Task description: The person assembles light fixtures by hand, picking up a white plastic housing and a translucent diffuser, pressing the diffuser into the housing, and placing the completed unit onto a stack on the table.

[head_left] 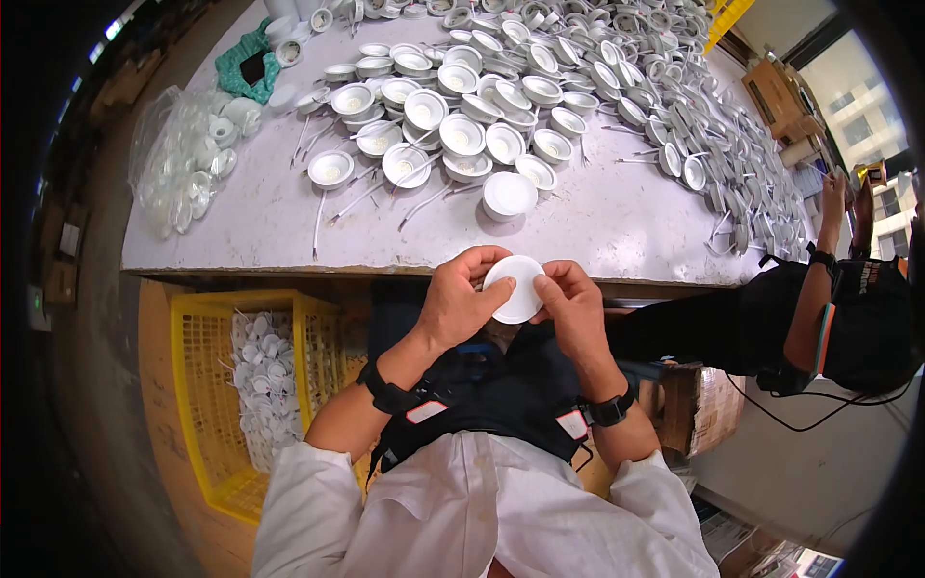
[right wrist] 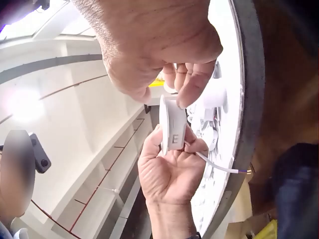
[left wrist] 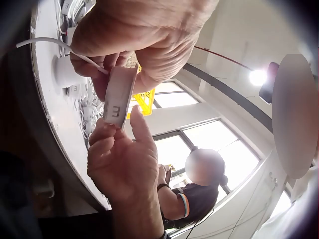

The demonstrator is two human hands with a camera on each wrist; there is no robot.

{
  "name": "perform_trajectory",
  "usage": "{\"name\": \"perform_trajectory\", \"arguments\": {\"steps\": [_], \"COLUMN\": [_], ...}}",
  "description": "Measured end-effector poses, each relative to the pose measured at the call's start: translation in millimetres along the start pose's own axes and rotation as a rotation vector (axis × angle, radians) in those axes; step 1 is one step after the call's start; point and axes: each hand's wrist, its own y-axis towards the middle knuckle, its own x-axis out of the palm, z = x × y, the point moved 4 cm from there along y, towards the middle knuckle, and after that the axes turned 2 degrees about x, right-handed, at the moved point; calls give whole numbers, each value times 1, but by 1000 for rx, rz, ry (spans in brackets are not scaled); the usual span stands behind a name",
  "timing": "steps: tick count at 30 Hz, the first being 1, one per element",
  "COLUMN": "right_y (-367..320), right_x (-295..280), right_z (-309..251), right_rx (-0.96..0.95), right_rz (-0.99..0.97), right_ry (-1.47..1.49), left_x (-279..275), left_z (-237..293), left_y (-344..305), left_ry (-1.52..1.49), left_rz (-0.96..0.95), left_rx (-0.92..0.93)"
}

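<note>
A round white lamp housing [head_left: 515, 289] is held up in front of the table's near edge, its flat disc face toward the head camera. My left hand [head_left: 462, 303] grips its left side, thumb on the face. On its right side my right hand [head_left: 576, 313] pinches the rim, thumb also on the face. In the left wrist view the housing [left wrist: 119, 97] is seen edge-on with a marking on its side, and a white cable [left wrist: 50, 40] runs out past my left hand. The right wrist view shows the same cable [right wrist: 217, 167] ending in bare thin wires.
Many white housings with cables [head_left: 462, 135] cover the table [head_left: 279, 231]. A stack with a disc on top [head_left: 510, 196] stands near the front. Plastic bags [head_left: 178, 164] lie at the left. A yellow crate [head_left: 198, 385] of white parts is below left. Another person [head_left: 848, 318] is at the right.
</note>
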Motion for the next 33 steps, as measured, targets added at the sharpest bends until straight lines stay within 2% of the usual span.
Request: {"name": "perform_trajectory", "arguments": {"steps": [5,7,11,14,16,18,19,20,21,23,26,29,31,33], "right_y": [3,5,7,10,17,41,61,72,83,97,110,110,109,108], "right_x": [9,12,20,33,43,27,13,6,2,4,4,1,-3,-5], "right_z": [9,12,20,15,14,9,12,8,7,6,11,18,20,19], "right_rx": [-47,-8,19,25,97,17,-146,-114,-92,-4,-3,3,5,4], "right_rz": [-38,-73,-112,-106,-146,86,207,286,323,298,272,249,232,215], "right_ry": [-24,-12,-23,-19,-68,-170,-254,-201,-228,-205,-201,-59,23,108], "left_x": [-5,-9,-16,-29,-49,-86,-110,-132,-160,-229,-351,-446,-479,-481], "left_z": [-3,-6,-3,0,-4,-6,-11,-11,-24,-52,-120,-154,-188,-190], "left_y": [-4,-4,-10,-18,-31,-51,-63,-77,-92,-126,-198,-287,-333,-349], "left_ry": [64,177,117,84,150,287,324,289,185,340,444,863,946,1249], "left_rz": [11,2,17,76,163,262,348,418,498,672,914,1020,1061,1160], "left_rx": [27,103,57,43,39,63,66,-20,-13,-123,-277,-442,-495,-647]}}
